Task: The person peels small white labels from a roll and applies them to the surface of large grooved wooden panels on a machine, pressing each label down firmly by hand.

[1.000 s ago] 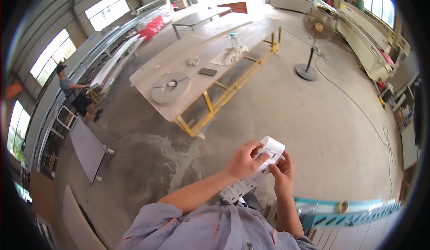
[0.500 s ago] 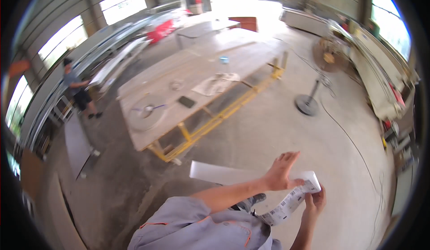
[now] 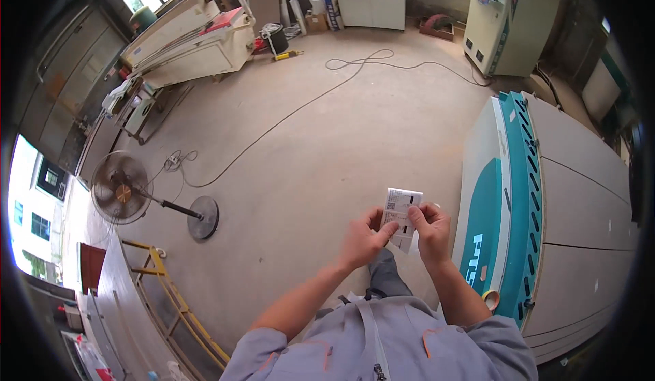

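Note:
A strip of printed white labels is held up in front of my body, with dark print and small square codes on its face. My left hand pinches its left side, thumb laid over the front. On the opposite edge my right hand grips it too, the thumb pressed on the printed face. The strip's lower end hangs between the hands. My fingers behind the paper are hidden.
Close on my right stands a teal and white machine with wide grey panels and a tape roll at its edge. A pedestal fan is at left, beside a yellow-framed table. A cable crosses the floor.
The view has swung right, from the large table to the teal machine. My left hand, spread before, now grips the label strip together with my right, and less of the strip shows.

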`<state>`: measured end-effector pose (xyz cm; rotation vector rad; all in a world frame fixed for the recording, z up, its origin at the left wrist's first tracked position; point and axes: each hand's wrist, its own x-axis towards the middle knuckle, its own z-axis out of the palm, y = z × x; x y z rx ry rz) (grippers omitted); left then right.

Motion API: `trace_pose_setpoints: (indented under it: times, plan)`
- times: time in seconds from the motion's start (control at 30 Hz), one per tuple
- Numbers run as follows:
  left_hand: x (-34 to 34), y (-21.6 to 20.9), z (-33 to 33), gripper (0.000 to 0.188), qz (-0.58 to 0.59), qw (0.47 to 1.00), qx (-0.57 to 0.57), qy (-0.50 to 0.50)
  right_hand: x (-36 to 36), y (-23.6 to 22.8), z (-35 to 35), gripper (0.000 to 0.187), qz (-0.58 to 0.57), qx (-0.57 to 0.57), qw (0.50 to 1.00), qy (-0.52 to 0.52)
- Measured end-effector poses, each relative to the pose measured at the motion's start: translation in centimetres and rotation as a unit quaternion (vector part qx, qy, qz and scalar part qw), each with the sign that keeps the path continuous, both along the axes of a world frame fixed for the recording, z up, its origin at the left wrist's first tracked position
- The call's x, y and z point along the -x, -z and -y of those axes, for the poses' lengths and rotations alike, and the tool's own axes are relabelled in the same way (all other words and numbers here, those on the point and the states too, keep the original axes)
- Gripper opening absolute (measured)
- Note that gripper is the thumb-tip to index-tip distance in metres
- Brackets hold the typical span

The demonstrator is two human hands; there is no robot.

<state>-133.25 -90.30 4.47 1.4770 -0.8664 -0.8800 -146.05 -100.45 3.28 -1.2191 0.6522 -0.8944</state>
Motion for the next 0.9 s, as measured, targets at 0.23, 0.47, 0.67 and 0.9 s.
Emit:
trace_pose_setpoints:
  times: [0.23, 0.47, 0.67, 0.9]
  plan:
    - [-9.6, -1.0, 24.0, 0.034, -0.170, 0.979, -0.033, 0.103, -8.5, -1.0, 21.6, 0.019, 0.041, -0.059, 0.996, 0.056]
    - [-14.9, -2.7, 46.4, 0.026, -0.191, 0.963, 0.007, 0.192, -11.8, -3.2, 42.1, 0.012, 0.036, -0.009, 0.995, 0.097]
    - [-19.0, 0.1, 69.4, 0.025, -0.155, 0.937, -0.020, 0.311, -14.5, -1.3, 61.3, 0.012, 0.015, 0.009, 0.978, 0.206]
    - [-13.8, -1.7, 94.2, 0.019, -0.198, 0.852, -0.097, 0.475, -6.4, -5.0, 78.7, 0.043, -0.305, 0.367, 0.784, 0.396]
